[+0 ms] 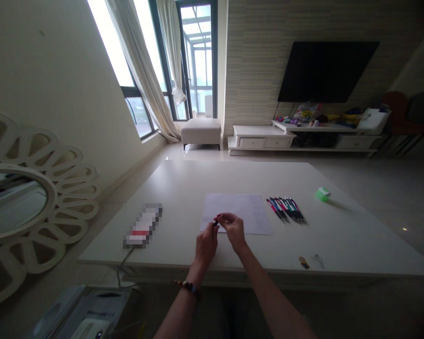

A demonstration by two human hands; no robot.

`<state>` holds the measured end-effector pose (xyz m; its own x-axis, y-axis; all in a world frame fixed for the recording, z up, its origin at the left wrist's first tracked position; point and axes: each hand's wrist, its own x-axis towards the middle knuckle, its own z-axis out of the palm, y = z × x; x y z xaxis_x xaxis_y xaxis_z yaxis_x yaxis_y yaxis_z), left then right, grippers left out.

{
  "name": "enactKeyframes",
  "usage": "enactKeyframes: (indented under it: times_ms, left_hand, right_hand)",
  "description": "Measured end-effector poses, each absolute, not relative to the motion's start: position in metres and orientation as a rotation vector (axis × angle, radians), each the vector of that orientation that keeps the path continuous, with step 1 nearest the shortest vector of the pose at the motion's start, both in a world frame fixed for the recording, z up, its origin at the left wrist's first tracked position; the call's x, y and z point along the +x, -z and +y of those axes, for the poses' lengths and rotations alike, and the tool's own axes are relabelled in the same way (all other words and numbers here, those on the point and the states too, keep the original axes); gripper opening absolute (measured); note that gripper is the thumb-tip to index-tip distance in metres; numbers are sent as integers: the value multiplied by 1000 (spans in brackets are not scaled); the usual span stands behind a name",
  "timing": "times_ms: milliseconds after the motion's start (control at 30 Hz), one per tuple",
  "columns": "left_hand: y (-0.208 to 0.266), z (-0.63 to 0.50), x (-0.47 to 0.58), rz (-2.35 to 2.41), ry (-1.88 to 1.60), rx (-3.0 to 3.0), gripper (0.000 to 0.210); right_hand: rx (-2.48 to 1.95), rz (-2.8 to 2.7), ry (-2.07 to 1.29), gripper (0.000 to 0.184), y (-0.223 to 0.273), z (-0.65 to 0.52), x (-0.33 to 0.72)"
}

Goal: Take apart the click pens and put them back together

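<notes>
Above the near edge of a sheet of paper [229,207], my two hands meet over a small dark object [216,221] that looks like part of a pen. My left hand [207,242] is closed around its lower end, and the rest of it is hidden in the fingers. The thumb and fingertips of my right hand [233,230] pinch the upper end, where a little red shows. Right of the paper, several pens [286,209] with coloured barrels lie side by side in a slanted row.
The white table [183,181] carries a green-and-white small container [323,194] at right. A yellow-and-black small piece [304,262] and a clear piece [318,260] lie near the front edge. Left is a pixelated oblong thing [143,226] with a cable [122,268].
</notes>
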<state>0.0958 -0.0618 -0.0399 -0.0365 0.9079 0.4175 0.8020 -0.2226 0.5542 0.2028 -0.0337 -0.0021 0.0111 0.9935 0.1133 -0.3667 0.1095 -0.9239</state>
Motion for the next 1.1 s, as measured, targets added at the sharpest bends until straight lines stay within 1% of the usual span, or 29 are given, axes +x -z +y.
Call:
enactKeyframes:
  times_ms: [167, 333, 400, 500, 567, 633, 667, 767, 867, 933, 967, 1033, 1100]
  left_hand:
    - [42, -62, 95, 1900, -1113, 2087, 24]
    - [43, -60, 96, 1857, -1153, 2016, 27]
    - [38, -59, 94, 1804, -1245, 1860, 29]
    - [23, -59, 94, 1656, -1485, 1413, 35]
    - [12, -63, 100, 1416, -1552, 1117, 38]
    - [3, -72, 113, 1134, -1471, 926, 39]
    - [2, -78, 123, 1020, -1388, 864, 39]
    - [5, -97, 153, 821, -1154, 772, 41]
    - [12, -112, 169, 837, -1014, 921, 51]
    - [14, -113, 166, 984, -983, 1232, 51]
    - [14, -111, 160, 1094, -993, 1441, 48]
    - [15, -102, 144, 1333, -1027, 1889, 36]
    - [19, -91, 127, 1511, -974, 2214, 35]
  right_hand:
    - [-920, -926, -1223, 22, 6, -33, 195]
    - [-1030, -887, -1076, 30, 6, -37, 188]
    - [-1081, -986, -961, 33, 4, -45, 195]
    - [-1112, -1162, -813, 33, 6, -66, 216]
    - [-1070, -1313, -838, 37, 12, -85, 231]
    - [-1003, -1441, -866, 43, 19, -104, 242]
    - [-974, -1484, -863, 42, 21, -112, 245]
    - [-939, -1518, -802, 28, 20, -128, 254]
    - [-1010, -1327, -716, 16, 5, -126, 271]
    - [-1013, -1040, -708, 12, -8, -116, 289]
    - [-958, -886, -753, 13, -14, -109, 300]
    - [-790, -678, -960, 16, -27, -94, 323]
    - [-667, -586, -1171, 20, -36, -84, 344]
